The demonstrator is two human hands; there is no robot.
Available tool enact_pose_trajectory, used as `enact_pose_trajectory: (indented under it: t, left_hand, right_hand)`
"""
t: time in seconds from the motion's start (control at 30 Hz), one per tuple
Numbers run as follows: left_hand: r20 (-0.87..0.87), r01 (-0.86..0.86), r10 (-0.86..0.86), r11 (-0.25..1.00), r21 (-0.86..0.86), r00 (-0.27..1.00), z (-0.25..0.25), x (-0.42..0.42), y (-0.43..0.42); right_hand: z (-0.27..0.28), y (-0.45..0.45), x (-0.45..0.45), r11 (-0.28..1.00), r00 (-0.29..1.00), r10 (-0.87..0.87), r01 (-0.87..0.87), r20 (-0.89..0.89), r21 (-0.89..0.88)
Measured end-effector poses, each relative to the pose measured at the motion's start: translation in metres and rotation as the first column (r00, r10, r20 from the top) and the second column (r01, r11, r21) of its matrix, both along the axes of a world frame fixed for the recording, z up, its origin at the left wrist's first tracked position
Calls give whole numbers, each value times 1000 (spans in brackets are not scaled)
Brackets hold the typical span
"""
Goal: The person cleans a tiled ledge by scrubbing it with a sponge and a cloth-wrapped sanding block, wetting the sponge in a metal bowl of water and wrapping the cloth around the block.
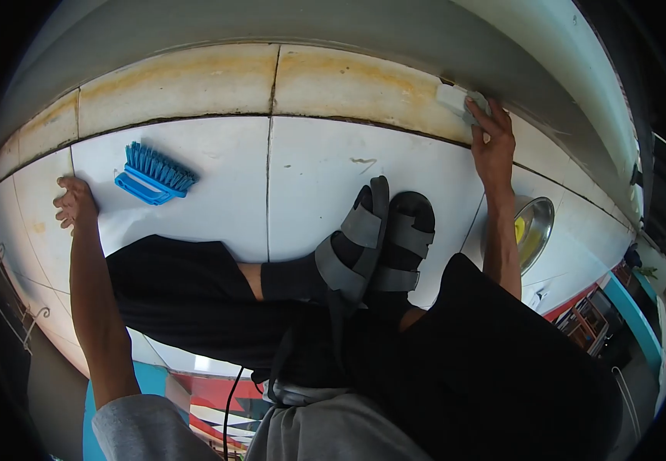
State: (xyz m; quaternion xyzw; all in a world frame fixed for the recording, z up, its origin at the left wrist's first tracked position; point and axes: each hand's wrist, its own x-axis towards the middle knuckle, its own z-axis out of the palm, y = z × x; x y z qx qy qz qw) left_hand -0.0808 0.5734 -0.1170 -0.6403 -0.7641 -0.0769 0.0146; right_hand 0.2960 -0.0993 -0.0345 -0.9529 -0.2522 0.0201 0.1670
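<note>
My right hand (494, 142) is closed on a small grey scouring pad (477, 107), pressed against the yellow-stained tile strip (348, 81) along the foot of the grey wall. A pale, whiter patch shows on the strip just left of the pad. My left hand (77, 203) rests on the white tiles at the far left, its fingers apart and slightly bent, holding nothing. To the right of that hand lies a blue scrub brush (154, 175), its bristles facing up toward the wall.
A metal bowl (544, 230) with something yellow (519, 227) inside stands behind my right forearm. My feet in grey sandals (360, 246) are on the white tiles (217, 207). The grey wall (271, 19) curves along the top. A thin metal rack (21, 323) stands at lower left.
</note>
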Motion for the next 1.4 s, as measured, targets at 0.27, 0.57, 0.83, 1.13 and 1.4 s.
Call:
enact_pose_trajectory:
  t: [0.27, 0.57, 0.83, 1.13, 1.4]
  left_hand:
    - [-71, 19, -14, 998, 60, 997, -32, -21, 39]
    - [-22, 69, -68, 997, 36, 997, -20, -19, 29]
    - [7, 99, -99, 994, 55, 995, -23, -20, 22]
    - [45, -25, 25, 1000, 14, 999, 20, 23, -28]
    - [49, -51, 50, 999, 4, 998, 20, 24, -27]
  right_hand:
    - [8, 6, 1, 1000, 1000, -4, 4, -27, 10]
    - [-7, 89, -34, 979, 981, 187, -189, 44, 69]
    - [6, 33, -14, 1000, 1000, 8, -8, -29, -2]
    - [-3, 158, -51, 966, 963, 256, -258, 89, 10]
    - [10, 57, -18, 992, 999, 48, -47, 10, -119]
